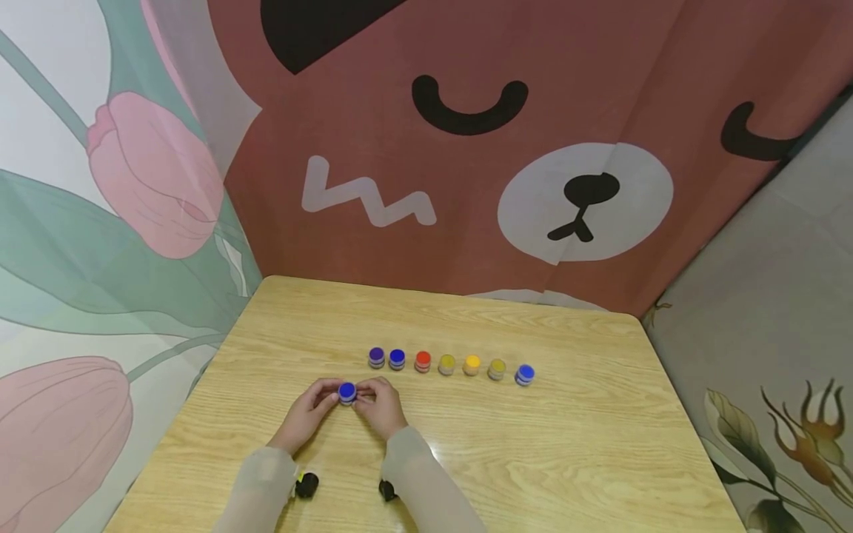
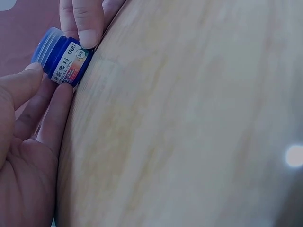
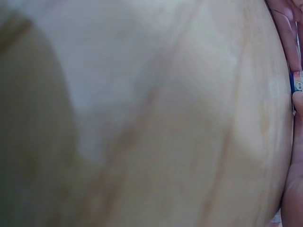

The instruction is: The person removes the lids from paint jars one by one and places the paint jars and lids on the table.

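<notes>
A small blue paint jar [image 1: 347, 392] with a translucent lid and a printed "deli" label [image 2: 71, 64] stands on the table between both hands. From its left side my left hand [image 1: 306, 414] holds it, the thumb [image 2: 28, 82] against the lid's edge and fingers at the lower part. My right hand [image 1: 383, 409] grips the same jar from the right, its thumb low on the jar near the label. Only a sliver of the jar [image 3: 298, 81] appears in the right wrist view, at the right edge. The fingers behind the jar are partly hidden.
Beyond the hands, a row of similar jars runs across the wooden table [image 1: 566, 444]: purple [image 1: 376, 357], dark blue [image 1: 397, 360], red [image 1: 423, 361], orange-yellow [image 1: 472, 365], lighter blue [image 1: 525, 374] and olive ones [image 1: 447, 364]. A bear-patterned curtain [image 1: 466, 170] hangs behind the table.
</notes>
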The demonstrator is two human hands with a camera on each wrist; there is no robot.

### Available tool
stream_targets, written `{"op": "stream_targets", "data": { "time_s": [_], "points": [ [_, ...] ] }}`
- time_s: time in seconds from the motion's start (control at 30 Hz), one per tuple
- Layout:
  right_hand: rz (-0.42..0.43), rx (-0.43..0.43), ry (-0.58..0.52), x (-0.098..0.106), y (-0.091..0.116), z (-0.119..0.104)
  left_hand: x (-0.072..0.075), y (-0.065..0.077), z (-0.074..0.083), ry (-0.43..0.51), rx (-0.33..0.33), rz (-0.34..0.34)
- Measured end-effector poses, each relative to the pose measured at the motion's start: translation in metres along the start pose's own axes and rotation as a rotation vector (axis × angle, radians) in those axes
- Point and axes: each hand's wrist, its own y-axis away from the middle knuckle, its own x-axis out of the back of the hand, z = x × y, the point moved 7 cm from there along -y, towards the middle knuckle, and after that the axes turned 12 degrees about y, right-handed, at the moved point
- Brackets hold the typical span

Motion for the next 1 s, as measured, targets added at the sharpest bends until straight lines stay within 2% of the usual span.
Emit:
{"op": "stream_targets", "data": {
  "time_s": [0.13, 0.3, 0.4, 0.8, 1.0],
  "points": [
    [-0.001, 0.000, 0.003, 0.0006, 0.0003, -0.0017, -0.0004, 0.0004, 0.0011, 0.035, -0.003, -0.007],
    [-0.005, -0.005, 0.004, 0.0021, 0.0010, -0.0045, -0.0018, 0.0015, 0.0044, -0.072, -0.018, -0.020],
    [-0.008, -0.013, 0.008, 0.0018, 0.0011, -0.0039, -0.0021, 0.0023, 0.0048, -0.095, -0.012, -0.018],
    [0.005, 0.003, 0.001, 0.0013, 0.0018, -0.0030, -0.0037, 0.0009, 0.0014, 0.038, 0.023, -0.018],
    [0.005, -0.004, -0.005, 0.0022, 0.0020, -0.0043, -0.0055, 0.0022, 0.0045, 0.016, 0.017, -0.028]
  ]
}}
